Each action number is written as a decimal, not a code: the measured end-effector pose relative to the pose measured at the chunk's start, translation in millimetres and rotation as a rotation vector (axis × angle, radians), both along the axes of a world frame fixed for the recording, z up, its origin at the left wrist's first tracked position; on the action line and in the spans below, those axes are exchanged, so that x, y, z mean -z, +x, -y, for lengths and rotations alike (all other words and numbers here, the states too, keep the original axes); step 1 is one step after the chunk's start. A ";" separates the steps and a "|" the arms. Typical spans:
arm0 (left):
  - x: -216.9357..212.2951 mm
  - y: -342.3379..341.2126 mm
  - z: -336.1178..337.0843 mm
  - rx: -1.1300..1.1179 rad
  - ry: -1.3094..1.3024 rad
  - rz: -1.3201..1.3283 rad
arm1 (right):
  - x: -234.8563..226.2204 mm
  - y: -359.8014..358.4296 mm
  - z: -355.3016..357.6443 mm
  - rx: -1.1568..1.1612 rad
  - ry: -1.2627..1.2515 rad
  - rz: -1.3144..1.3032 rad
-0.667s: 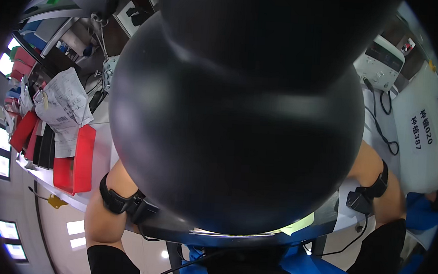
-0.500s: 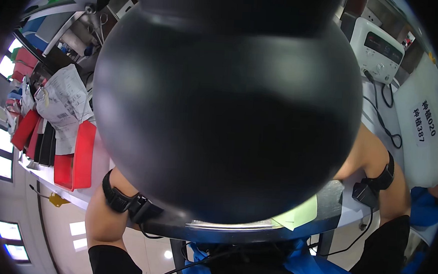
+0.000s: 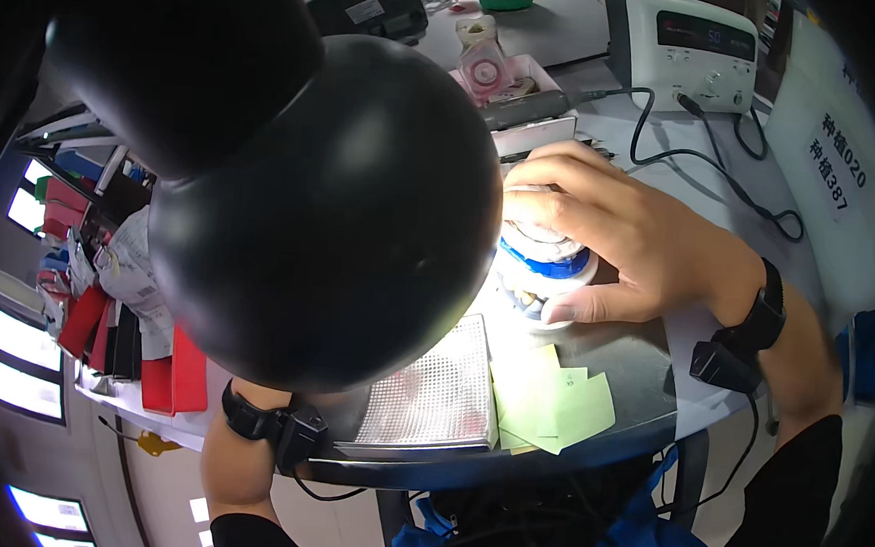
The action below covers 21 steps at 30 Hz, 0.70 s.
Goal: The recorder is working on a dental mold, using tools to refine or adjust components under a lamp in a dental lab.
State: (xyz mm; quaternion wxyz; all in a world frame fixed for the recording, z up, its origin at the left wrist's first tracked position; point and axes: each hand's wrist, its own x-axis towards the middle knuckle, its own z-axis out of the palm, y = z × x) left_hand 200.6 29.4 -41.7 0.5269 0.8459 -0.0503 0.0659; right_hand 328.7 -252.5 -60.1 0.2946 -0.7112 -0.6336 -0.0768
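Note:
My right hand (image 3: 621, 220) curves over a white, plaster-like model (image 3: 548, 265) with a blue band around its middle. The fingers lie across its top and the thumb presses low on its near side. Small tooth-like shapes show beneath the band, under a bright light. A large black dome-shaped lamp head (image 3: 331, 217) covers much of the left and centre. It hides my left hand completely; only the left forearm (image 3: 241, 462) with its black wrist strap comes out below the lamp.
Pale green sticky notes (image 3: 554, 411) and a metal mesh tray (image 3: 430, 393) lie at the near edge. A grey handpiece (image 3: 528, 111) rests on a box behind, cabled to a white control unit (image 3: 706, 64). Red bins (image 3: 189, 369) stand at the left.
The lamp now appears further left in the picture, as the view has shifted. My right hand, the model, the tray and the handpiece have come into sight.

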 end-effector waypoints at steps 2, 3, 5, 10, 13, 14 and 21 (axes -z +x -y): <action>1.5 4.3 7.3 -0.004 -0.023 -0.020 | 2.7 1.3 0.0 0.027 -0.049 -0.054; 0.6 5.6 13.0 -0.013 -0.029 -0.023 | 4.6 3.8 0.7 0.036 -0.042 -0.058; -9.0 -4.7 22.2 -0.056 -0.045 -0.018 | 0.3 5.1 -5.3 -0.048 0.120 0.082; 17.4 2.6 27.0 0.049 -0.387 -0.209 | 11.1 1.9 -9.1 0.047 0.166 -0.005; 34.0 17.0 11.7 0.154 -0.425 -0.278 | 15.5 1.1 -6.4 0.141 0.177 -0.037; 33.7 16.4 13.6 0.151 -0.446 -0.252 | 12.6 0.4 -5.0 0.132 0.143 -0.032; 7.9 -4.1 39.9 -0.144 -0.245 -0.045 | 6.2 -16.0 -12.3 0.092 0.171 -0.034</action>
